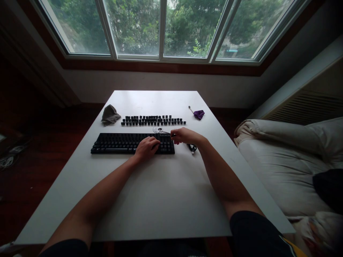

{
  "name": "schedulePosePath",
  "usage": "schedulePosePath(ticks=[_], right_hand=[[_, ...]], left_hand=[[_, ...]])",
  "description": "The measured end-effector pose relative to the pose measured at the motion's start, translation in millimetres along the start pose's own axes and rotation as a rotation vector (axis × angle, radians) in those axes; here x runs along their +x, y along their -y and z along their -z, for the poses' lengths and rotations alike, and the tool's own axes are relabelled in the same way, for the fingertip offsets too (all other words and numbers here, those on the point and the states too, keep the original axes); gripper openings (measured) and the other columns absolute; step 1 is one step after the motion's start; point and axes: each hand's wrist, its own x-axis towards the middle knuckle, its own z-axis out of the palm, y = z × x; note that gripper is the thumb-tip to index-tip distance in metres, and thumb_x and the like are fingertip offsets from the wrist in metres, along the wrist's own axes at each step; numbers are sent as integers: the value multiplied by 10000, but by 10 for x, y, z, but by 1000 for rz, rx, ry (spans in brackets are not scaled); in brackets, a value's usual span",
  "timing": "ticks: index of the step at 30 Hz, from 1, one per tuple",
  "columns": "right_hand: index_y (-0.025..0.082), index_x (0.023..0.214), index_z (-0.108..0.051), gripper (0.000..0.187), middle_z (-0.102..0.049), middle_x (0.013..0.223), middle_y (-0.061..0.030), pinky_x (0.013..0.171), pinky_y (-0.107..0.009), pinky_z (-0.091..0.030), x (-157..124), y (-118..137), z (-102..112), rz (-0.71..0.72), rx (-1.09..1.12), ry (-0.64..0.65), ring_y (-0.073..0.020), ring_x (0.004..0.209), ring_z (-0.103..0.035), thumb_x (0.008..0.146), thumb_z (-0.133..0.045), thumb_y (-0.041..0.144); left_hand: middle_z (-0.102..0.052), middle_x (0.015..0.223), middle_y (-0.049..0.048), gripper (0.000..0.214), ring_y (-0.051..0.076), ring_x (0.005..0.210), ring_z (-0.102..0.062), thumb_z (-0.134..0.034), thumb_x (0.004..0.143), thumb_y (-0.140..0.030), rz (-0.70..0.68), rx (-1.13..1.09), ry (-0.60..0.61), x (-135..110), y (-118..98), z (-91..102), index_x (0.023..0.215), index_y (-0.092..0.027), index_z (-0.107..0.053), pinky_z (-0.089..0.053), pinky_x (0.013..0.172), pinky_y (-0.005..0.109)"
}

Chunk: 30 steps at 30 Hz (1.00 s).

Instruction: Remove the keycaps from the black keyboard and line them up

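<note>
A black full-size keyboard (115, 143) lies on the white table, its keys facing up. My left hand (147, 147) rests on its right half, palm down, with the fingers laid over the keys. Above the keyboard's upper right corner, my right hand (182, 135) is closed in a pinch. Something small and dark shows at its fingertips, too small to name. A thin dark wire-like line runs just left of those fingertips. Beyond the keyboard, loose black keycaps (152, 120) stand in rows, and a small whitish round piece (158, 130) lies between them and the keyboard.
A grey cloth (110, 115) sits at the table's far left. On the far right are a purple cloth (199, 114) and a small thin brush (190, 109). A coiled black cable (192, 147) lies beside my right wrist. A beige sofa (284, 167) stands right of the table (160, 210).
</note>
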Motion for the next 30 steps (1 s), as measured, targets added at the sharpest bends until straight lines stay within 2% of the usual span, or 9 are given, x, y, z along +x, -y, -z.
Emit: schedulePosePath(ticks=[11, 20, 30], right_hand=[[181, 1119, -703, 354, -771, 938, -79, 735, -268, -553, 24, -182, 54, -45, 252, 127, -183, 875, -728, 890, -647, 445], [161, 1174, -700, 468, -767, 976, -114, 752, -273, -565, 10, -206, 107, -104, 410, 193, -201, 901, -729, 848, -715, 496], [153, 1241, -674, 541, -762, 1005, -130, 775, -297, -564, 8, -294, 113, -69, 449, 225, -201, 892, -726, 861, -674, 537]], left_hand=[[-692, 995, 44, 201, 207, 935, -605, -512, 971, -281, -3, -1, 3, -2, 7, -5, 1032, -245, -700, -487, 846, 371], [-693, 988, 40, 196, 207, 928, -602, -517, 968, -278, -4, 4, -3, -6, 2, -9, 1032, -246, -699, -485, 839, 367], [-689, 981, 44, 201, 207, 931, -609, -515, 966, -282, 0, -6, 4, 3, -17, 20, 1032, -251, -703, -489, 850, 367]])
